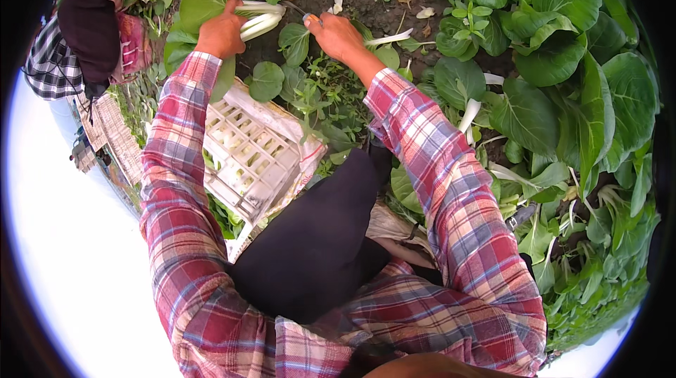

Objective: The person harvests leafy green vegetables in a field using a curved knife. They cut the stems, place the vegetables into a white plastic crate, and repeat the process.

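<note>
My left hand [221,34] is closed around a head of bok choy [262,20], its white stalks pointing right and its broad green leaves spreading to the left. In my right hand [340,40] is a small knife [311,19], gripped by its handle. The thin blade reaches up and left towards the cut-looking base of the stalks; whether it touches them I cannot tell. Loose leaves with white stems [390,38] lie on the soil beside my right hand.
A white plastic crate [264,167] with vegetables visible through its slats stands below my left hand, beside a pale woven sack [259,106]. Leafy bok choy plants [528,109] grow densely on the right. Another person [90,29] in dark clothing bends at the upper left.
</note>
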